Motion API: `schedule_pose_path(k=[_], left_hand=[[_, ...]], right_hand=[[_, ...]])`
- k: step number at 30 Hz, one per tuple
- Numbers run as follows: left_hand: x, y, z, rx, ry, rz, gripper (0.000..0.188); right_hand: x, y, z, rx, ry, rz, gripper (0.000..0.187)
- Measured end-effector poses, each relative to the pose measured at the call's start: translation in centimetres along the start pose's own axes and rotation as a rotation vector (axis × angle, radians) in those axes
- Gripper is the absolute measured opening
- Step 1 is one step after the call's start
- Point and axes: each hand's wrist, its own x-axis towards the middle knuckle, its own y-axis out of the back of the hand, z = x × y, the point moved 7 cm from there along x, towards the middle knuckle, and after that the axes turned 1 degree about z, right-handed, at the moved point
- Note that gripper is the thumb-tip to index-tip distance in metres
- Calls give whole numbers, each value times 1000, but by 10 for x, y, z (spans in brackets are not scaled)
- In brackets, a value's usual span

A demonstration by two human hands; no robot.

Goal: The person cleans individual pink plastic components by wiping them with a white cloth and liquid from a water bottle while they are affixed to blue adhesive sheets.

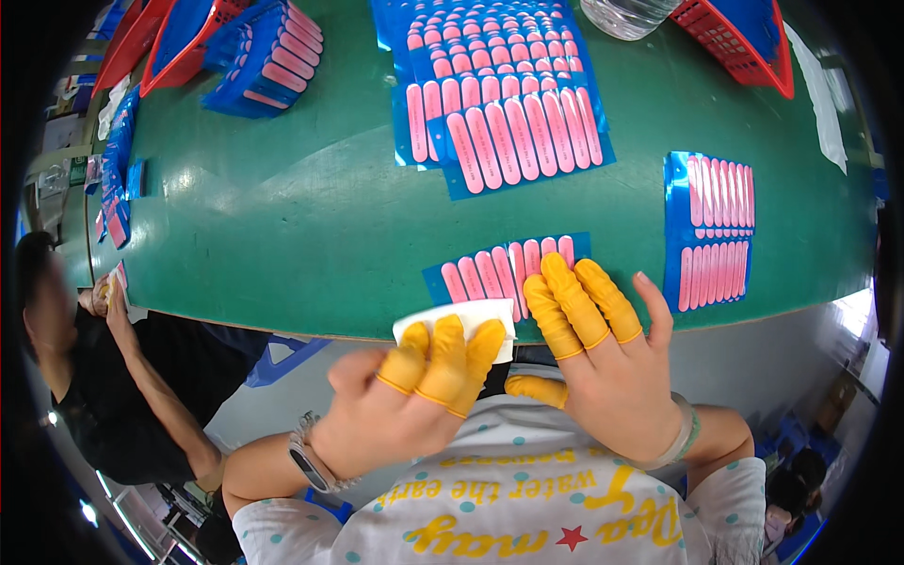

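Left hand [400, 405]: at near table edge, three fingers capped in yellow cots, curled over a white cloth [452, 325]. Grip closed on the cloth, pinched between capped fingertips and thumb; cloth lies at the edge of the green table [282, 217], just beside the near sheet.

Right hand [603, 367]: fingers spread and flat, nothing grasped. Three capped fingertips pressed on the right end of the near sheet [504, 268]; thumb also capped, little finger bare and resting on bare table.

Near sheet: blue backing carrying a row of pink strips, lying flat close to the table edge, in front of the torso, between both hands.

Further items on table:
- Stack of sheets [504, 94], same blue and pink type, fanned out at centre far side, well apart from the hands.
- Right sheet [711, 231], two rows of pink strips, flat, near the right edge.
- Left pile [268, 56] of similar sheets, far left, beside a red basket [179, 47].
- Second red basket [739, 42] at far right, next to a clear container [626, 14].
- White paper strip [819, 99] along the right rim.

Person in black [113, 377] at left, hands at the table edge holding a sheet.
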Motion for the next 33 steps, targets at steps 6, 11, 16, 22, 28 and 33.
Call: schedule_pose_path(k=[6, 11, 16, 22, 28, 33], left_hand=[[18, -8, -27, -15, 154, -70, 44], [-12, 2, -2, -90, 84, -37, 41], [-4, 3, -7, -127, 123, -50, 40], [52, -15, -9, 36, 134, 15, 46], [11, -8, 24, 7, -7, 6, 47], [39, -6, 14, 98, 5, 58, 47]], right_hand=[[-1, -1, 1, -18, 7, 9, 75], [1, 3, 2, 51, -10, -28, 76], [-3, 11, 21, 92, -43, -28, 79], [-5, 12, 19, 48, -77, 64, 65], [-4, 10, 16, 53, -74, 76, 60], [-6, 11, 16, 47, -66, 61, 59]])
